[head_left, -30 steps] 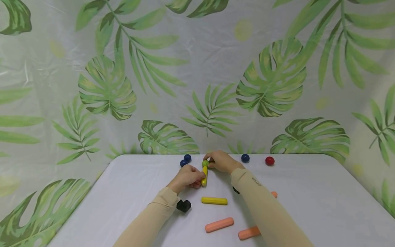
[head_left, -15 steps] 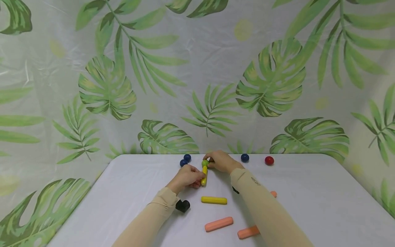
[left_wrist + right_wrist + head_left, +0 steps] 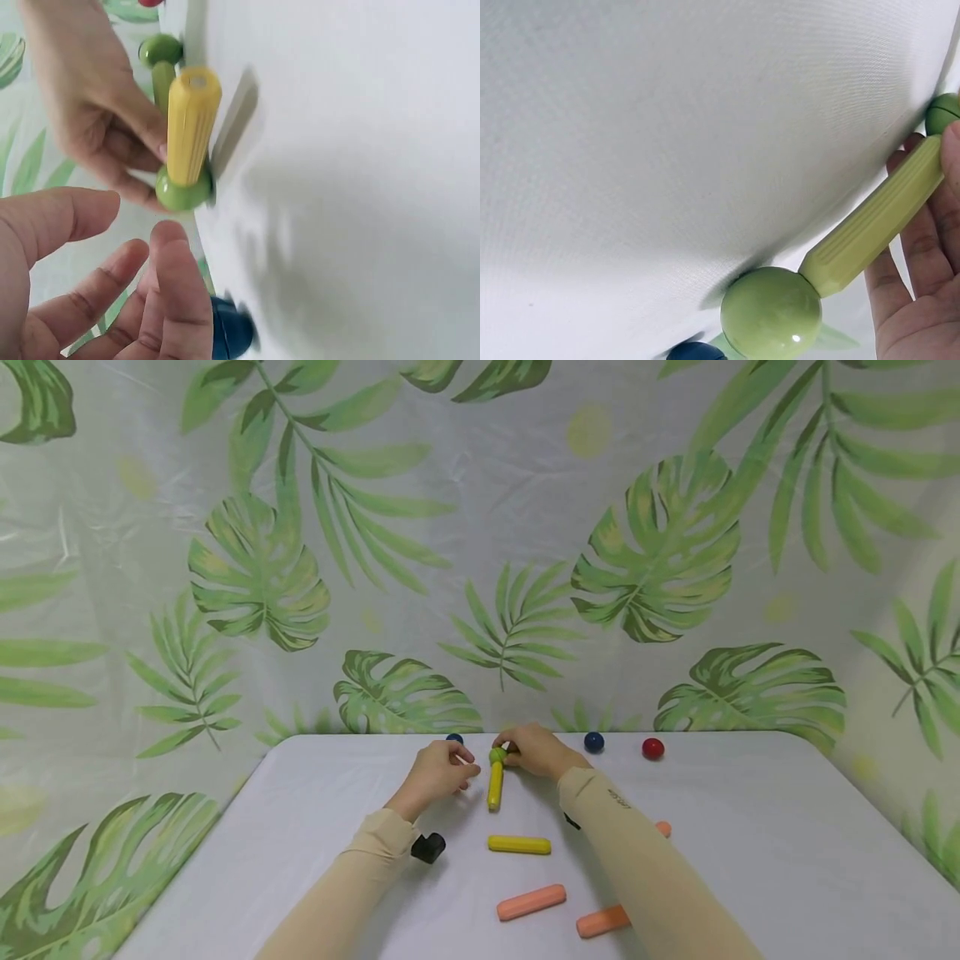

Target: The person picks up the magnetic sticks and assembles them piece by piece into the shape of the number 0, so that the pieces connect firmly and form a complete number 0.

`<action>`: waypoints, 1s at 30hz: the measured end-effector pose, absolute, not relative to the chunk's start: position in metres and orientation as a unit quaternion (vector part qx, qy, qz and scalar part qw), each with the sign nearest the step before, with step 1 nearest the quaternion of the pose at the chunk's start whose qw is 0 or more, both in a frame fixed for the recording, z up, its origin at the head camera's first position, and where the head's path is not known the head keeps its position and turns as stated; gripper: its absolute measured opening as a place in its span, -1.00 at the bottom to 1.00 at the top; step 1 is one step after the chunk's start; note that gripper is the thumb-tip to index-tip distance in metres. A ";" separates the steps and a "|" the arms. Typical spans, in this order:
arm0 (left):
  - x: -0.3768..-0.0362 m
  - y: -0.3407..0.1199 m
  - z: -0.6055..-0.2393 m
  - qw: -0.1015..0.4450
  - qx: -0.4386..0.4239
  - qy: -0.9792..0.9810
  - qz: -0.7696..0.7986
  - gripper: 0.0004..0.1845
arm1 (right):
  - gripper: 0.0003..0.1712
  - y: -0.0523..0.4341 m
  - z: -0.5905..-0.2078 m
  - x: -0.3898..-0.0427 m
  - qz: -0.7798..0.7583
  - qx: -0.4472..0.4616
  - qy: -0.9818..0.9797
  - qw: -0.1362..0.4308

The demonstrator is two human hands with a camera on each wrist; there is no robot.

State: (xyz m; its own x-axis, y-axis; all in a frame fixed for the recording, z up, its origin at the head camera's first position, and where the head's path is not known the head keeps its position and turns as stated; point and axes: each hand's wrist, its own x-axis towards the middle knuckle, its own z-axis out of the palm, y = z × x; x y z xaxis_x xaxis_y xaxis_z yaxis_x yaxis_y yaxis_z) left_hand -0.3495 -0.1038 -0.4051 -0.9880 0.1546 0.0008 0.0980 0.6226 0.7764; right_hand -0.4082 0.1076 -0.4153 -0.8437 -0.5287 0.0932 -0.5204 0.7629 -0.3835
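My right hand [image 3: 538, 752] pinches a glossy green ball [image 3: 180, 187] at the table's far side. A yellow ribbed stick [image 3: 496, 787] is joined to that ball and points toward me. From the same ball a green stick [image 3: 877, 217] leads to a second green ball [image 3: 771, 313], which the right hand hides in the head view. My left hand [image 3: 435, 772] hovers just left of the yellow stick, fingers apart and loosely bent, holding nothing. Beyond its fingertips in the left wrist view is a blue ball [image 3: 232, 330].
A second yellow stick [image 3: 519, 844] lies crosswise nearer me. Orange sticks [image 3: 531, 902] lie closer still, some partly under my right sleeve. A blue ball [image 3: 594, 742] and a red ball [image 3: 653, 748] sit at the back right. Behind the white table [image 3: 750, 843] hangs a leaf-print curtain [image 3: 525, 527].
My left hand has let go of the yellow stick and moved left and slightly back, now covering one blue ball. My right hand has stayed on the green ball.
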 end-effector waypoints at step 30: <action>-0.383 -0.138 -0.421 -0.026 -0.004 0.908 0.419 -0.54 | -0.66 0.108 -0.418 -0.408 -0.198 -0.262 0.944 0.015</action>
